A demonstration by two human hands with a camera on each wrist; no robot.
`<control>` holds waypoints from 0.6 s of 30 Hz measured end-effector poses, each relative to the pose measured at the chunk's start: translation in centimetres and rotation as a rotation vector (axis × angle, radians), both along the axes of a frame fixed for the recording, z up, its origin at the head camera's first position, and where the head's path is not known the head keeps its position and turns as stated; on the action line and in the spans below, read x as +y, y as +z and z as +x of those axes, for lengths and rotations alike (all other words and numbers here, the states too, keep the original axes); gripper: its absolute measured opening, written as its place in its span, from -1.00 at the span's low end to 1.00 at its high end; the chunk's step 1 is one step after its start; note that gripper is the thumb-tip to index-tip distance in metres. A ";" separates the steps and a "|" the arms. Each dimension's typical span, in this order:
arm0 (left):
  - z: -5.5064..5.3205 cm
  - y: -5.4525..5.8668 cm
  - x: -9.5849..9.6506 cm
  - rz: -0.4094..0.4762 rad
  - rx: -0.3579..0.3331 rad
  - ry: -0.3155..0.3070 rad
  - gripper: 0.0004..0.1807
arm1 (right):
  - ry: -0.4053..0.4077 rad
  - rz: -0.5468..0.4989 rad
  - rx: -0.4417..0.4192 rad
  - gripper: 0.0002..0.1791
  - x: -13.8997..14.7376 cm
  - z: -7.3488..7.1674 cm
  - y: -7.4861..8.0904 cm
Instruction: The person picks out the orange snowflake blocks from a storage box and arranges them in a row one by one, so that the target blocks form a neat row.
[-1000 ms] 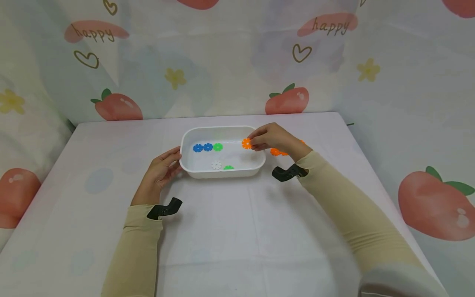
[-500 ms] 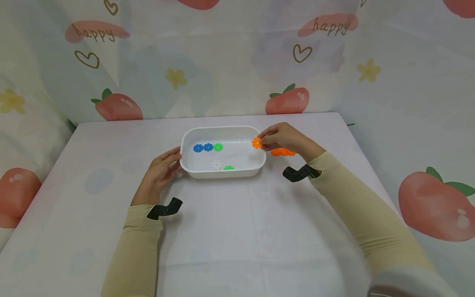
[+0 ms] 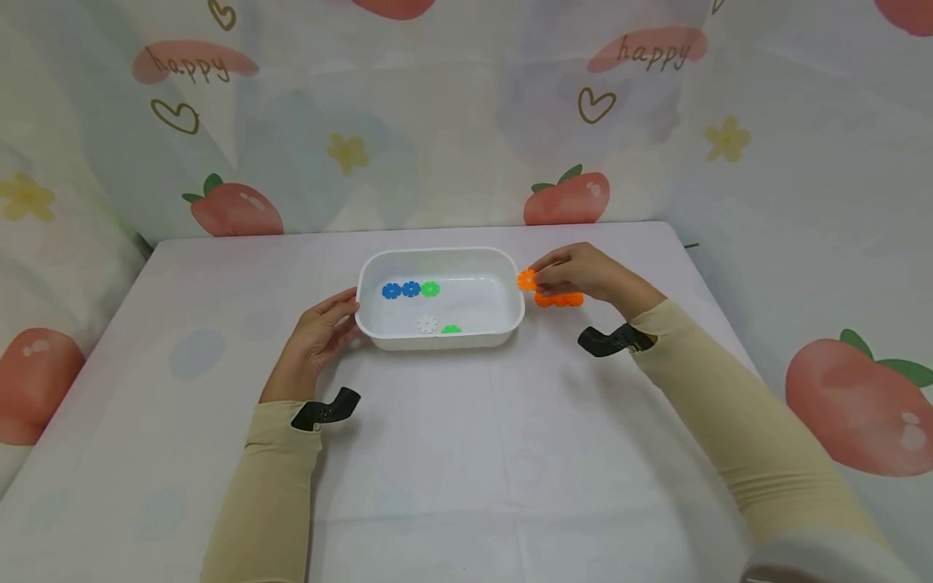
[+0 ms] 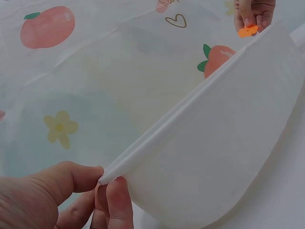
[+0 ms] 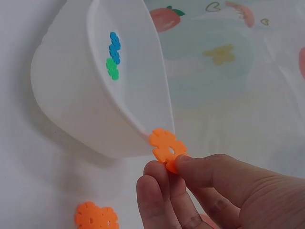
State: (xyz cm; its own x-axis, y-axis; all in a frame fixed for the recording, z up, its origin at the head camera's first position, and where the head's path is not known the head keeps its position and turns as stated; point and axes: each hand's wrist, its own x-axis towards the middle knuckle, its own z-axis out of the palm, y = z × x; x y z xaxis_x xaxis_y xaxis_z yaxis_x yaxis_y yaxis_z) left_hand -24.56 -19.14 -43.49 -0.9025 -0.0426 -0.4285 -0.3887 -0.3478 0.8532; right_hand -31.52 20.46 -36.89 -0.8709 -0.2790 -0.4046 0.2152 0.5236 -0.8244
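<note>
My left hand (image 3: 321, 332) pinches the left rim of a white plastic tub (image 3: 440, 343) between thumb and fingers; the left wrist view shows the grip up close. Just past the tub's right rim, my right hand (image 3: 586, 274) pinches an orange snowflake-shaped plastic disc (image 5: 164, 145) between thumb and fingertips. Below that hand, several orange snowflake discs (image 5: 93, 217) lie together on the table. Inside the tub are two blue discs (image 3: 402, 290) beside a green disc (image 3: 431, 289). Nearer its front wall are a white disc (image 3: 427, 325) and another green disc (image 3: 452, 329), partly hidden by the rim.
A white cloth covers the table (image 3: 437, 453), and the tub stands toward its far side. Behind rises a printed curtain (image 3: 437, 121) with peaches, hearts and flowers. Each wrist carries a black camera mount (image 3: 615, 340).
My right hand has moved right with the orange disc, from above the tub's inside to beyond its right rim. The left hand keeps its hold, and the tub has stayed put.
</note>
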 end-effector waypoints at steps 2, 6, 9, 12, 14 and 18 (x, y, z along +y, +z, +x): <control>0.0 0.0 0.0 -0.002 -0.002 -0.002 -0.46 | -0.005 0.009 0.001 -0.56 0.4 -0.1 -0.1; 0.1 0.0 0.0 -0.011 -0.008 0.001 -0.46 | -0.019 0.038 0.001 -0.54 1.0 -0.2 -0.2; 0.2 0.0 0.0 -0.011 -0.019 0.000 -0.46 | -0.021 0.056 -0.001 -0.54 1.5 -0.2 -0.3; 0.2 0.0 0.0 -0.007 -0.027 -0.002 -0.46 | -0.025 0.061 0.008 -0.54 2.2 -0.1 -0.3; 0.1 0.0 0.0 -0.008 -0.025 -0.004 -0.46 | -0.027 0.066 0.025 -0.54 2.5 0.1 -0.4; 0.0 0.0 0.1 -0.018 -0.020 -0.004 -0.46 | -0.031 0.064 0.041 -0.55 3.2 0.2 -0.6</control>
